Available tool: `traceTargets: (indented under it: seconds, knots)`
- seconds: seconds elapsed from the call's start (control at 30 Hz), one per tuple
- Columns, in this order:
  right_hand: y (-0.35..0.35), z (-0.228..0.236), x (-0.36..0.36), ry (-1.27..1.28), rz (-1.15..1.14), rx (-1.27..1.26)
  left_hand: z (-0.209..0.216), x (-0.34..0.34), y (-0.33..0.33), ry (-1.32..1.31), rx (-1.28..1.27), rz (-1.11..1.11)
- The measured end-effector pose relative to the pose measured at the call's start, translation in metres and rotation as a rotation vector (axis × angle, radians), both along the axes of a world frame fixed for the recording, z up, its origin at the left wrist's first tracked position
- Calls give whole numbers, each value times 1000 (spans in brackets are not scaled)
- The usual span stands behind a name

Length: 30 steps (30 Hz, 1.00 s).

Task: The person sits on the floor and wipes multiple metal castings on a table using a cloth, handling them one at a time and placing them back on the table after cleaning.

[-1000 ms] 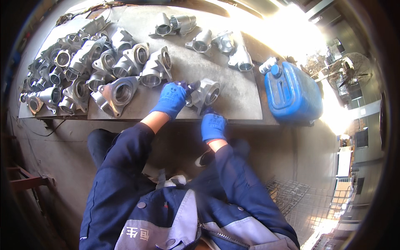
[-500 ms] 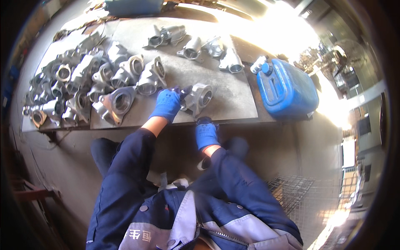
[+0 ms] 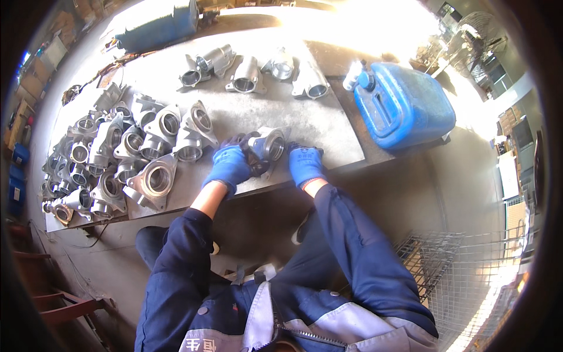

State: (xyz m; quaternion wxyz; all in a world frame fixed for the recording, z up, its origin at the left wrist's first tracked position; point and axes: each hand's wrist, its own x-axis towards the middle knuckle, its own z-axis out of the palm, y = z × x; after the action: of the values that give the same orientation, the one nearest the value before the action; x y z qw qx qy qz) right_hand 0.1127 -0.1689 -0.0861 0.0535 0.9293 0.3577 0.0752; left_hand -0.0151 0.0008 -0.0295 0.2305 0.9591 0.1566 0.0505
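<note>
The part (image 3: 273,144), a silver casting with a round opening and a flange, is at the near edge of the metal table (image 3: 328,132), between the two gloved hands. Its opening faces up and toward the person. Whether its full weight rests on the table I cannot tell.

The left hand (image 3: 233,163), in a blue glove with dark fingers, is against the left side of the part. Its fingers are bent and partly closed around that end, gripping it; some of them are hidden. The right hand (image 3: 305,163), gloved alike, is just right of the part, back upward, with its fingers pointing away from the person and slightly bent. Their tips are hard to make out, so I cannot tell how far they are open or whether they touch the part.

Left of the part, a crowd of castings (image 3: 132,142) stands and lies close together. Well beyond the part, a loose row of castings (image 3: 246,75) stretches across the table. Right of the part and farther from the person is a blue jug (image 3: 413,105), with a small white bottle (image 3: 353,74) beside it. Far beyond the part, to its left, is a blue drum (image 3: 158,30).
</note>
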Motion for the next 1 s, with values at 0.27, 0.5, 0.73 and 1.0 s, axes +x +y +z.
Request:
traceTargets:
  seconds: [0.27, 0.5, 0.73, 1.0]
  knots:
    - [7, 25, -65, 198, -71, -34, 28, 5, -8, 239, 1, 24]
    - [25, 79, -60, 633, 21, 15, 12, 4, -5, 229, 125, 33]
    - [63, 183, -18, 843, 251, -188, 27, 4, -8, 209, 60, 89]
    - [38, 107, 44, 226, 276, -248, 36, 11, -9, 279, 2, 110]
